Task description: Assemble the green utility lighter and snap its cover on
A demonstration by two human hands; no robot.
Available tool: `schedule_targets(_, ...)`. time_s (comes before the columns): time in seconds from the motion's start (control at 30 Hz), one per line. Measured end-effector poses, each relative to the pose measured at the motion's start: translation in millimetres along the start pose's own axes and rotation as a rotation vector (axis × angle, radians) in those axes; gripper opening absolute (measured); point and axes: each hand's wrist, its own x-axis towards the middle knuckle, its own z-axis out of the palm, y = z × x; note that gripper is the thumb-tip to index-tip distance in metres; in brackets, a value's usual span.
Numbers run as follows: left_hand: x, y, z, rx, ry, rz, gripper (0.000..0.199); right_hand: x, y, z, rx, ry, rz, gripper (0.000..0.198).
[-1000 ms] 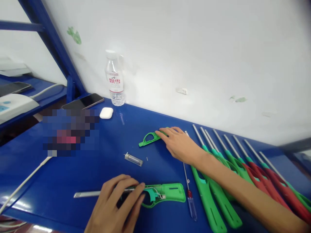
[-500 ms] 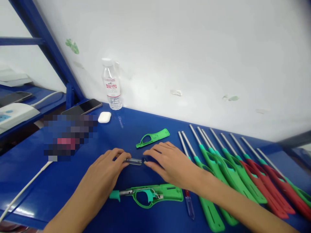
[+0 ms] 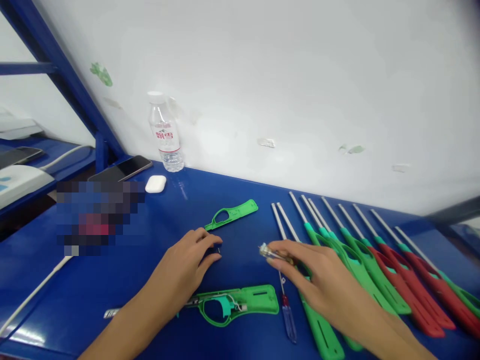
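Observation:
My right hand [image 3: 315,275] pinches a small clear tube with a metal end [image 3: 267,251] between thumb and fingers, just above the blue table [image 3: 150,260]. My left hand [image 3: 187,262] lies on the table with thumb and forefinger curled around a tiny pin [image 3: 219,245]; whether it grips the pin is unclear. Below both hands lies an open green lighter body [image 3: 243,299] with teal trigger and wires showing, its metal nozzle pointing left under my left forearm. A loose green cover half [image 3: 232,214] lies beyond my left hand.
A small screwdriver with a red and clear handle [image 3: 287,310] lies under my right hand. Several green and red long-nozzle lighters [image 3: 375,265] lie in a row at the right. A water bottle [image 3: 164,132], phone [image 3: 122,168], white earbud case [image 3: 155,183] and white cable [image 3: 33,295] sit at the left.
My right hand picked the clear tube up from between my hands and carried it right. My left hand let go of the tube's other end and stayed there.

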Motion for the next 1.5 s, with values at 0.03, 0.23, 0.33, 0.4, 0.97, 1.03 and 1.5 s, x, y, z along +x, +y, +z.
schedule_targets(0.03, 2.7, 1.1, 0.3, 0.007, -0.026, -0.005, 0.018, -5.1, 2.3, -0.9, 0.02, 0.008, 0.023, 0.016)
schedule_targets(0.23, 10.5, 10.8, -2.3, 0.049, -0.098, 0.0, 0.019, -19.3, 19.2, 6.9, 0.035, 0.045, 0.065, 0.02)
schedule_targets(0.33, 6.5, 10.9, -0.2, 0.072, -0.074, 0.016, 0.022, -21.0, 26.0, 10.9, 0.053, 0.044, 0.042, 0.021)
schedule_targets(0.4, 1.7, 10.4, 1.5, 0.085, -0.046, 0.037, 0.027, -21.8, 28.9, 12.8, 0.076, 0.046, 0.016, 0.021)
schedule_targets(0.97, -12.2, 26.3, -2.2, 0.244, 0.103, 0.263, 0.043, -28.7, 31.5, 14.0, 0.225, -0.015, 0.14, 0.014)
schedule_targets(1.03, -9.9, 28.7, -1.1, 0.257, 0.119, 0.277, 0.045, -29.4, 31.1, 10.0, 0.207, -0.048, 0.199, 0.012)
schedule_targets(1.5, -5.4, 35.5, 1.6, 0.225, 0.148, 0.23, 0.043, -28.5, 40.3, 1.9, -0.13, -0.23, 0.149, 0.013)
